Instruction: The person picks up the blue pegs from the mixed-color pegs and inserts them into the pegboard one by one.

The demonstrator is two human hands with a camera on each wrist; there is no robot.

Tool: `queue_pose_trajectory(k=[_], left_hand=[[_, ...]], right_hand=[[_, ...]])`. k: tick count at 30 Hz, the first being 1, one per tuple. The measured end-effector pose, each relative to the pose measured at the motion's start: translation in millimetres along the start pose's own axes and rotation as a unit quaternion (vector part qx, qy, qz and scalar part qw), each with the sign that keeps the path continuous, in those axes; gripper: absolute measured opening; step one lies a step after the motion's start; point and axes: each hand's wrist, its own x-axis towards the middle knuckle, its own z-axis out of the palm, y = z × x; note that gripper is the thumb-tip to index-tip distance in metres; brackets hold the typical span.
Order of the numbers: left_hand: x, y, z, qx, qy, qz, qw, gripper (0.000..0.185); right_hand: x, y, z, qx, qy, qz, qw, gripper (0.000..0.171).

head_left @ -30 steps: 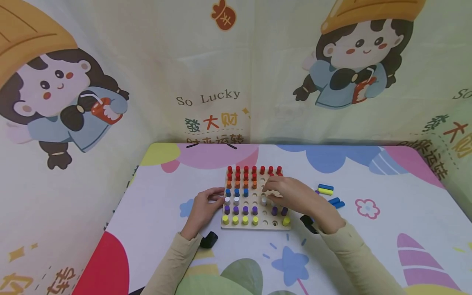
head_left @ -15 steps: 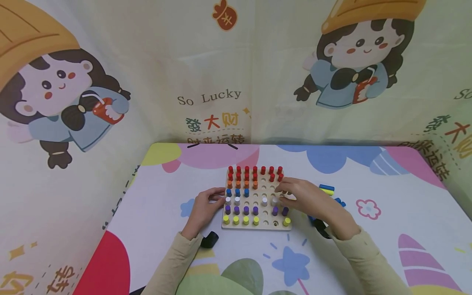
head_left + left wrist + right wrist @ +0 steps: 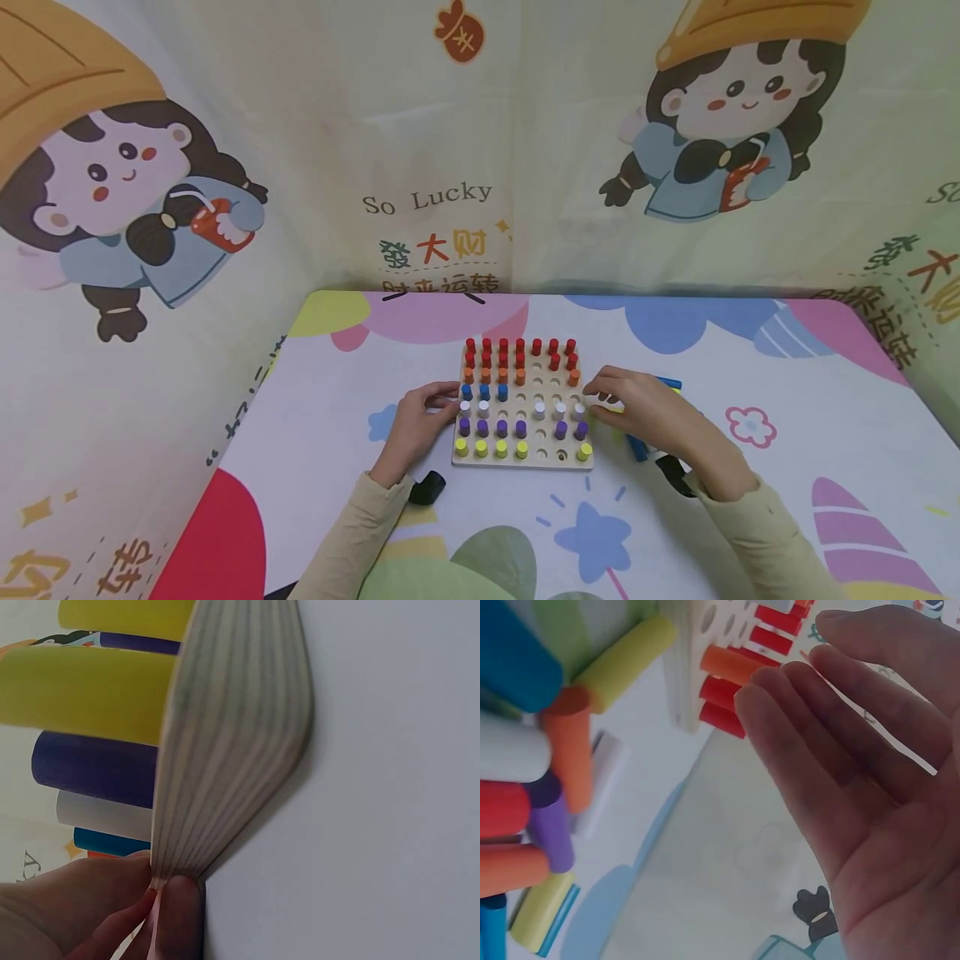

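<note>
A wooden pegboard [image 3: 525,464] lies on the table, with rows of upright red, orange, blue, white, purple and yellow pegs and some bare holes. My left hand [image 3: 416,425] is at its left side; in the left wrist view, fingertips [image 3: 184,900] rest against the board's layered edge. Just off the right edge is my right hand [image 3: 648,410], its thumb tip close beside the white peg [image 3: 579,412] at the row's end. The right wrist view shows that hand's fingers [image 3: 795,765] relaxed with nothing between them, near an orange peg [image 3: 731,665].
Loose pegs lie right of the board, partly hidden under the right hand, among them a blue peg [image 3: 637,448]. Up close they include a yellow peg [image 3: 626,664], a purple peg [image 3: 551,825] and a red peg [image 3: 502,810]. A patterned curtain [image 3: 555,208] hangs behind the table.
My right hand has moved rightward from over the board to just past its right edge, uncovering white pegs and an orange peg. The left hand keeps its place at the board's left side.
</note>
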Motion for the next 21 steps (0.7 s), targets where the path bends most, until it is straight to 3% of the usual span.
queue_pose_trajectory(k=[21], left_hand=[[1.1,-2.4,0.2,-0.005,-0.003,0.006,1.0,0.032]], right_hand=[[-25,16,8,0.006,-0.002,0.033,0.999,0.012]])
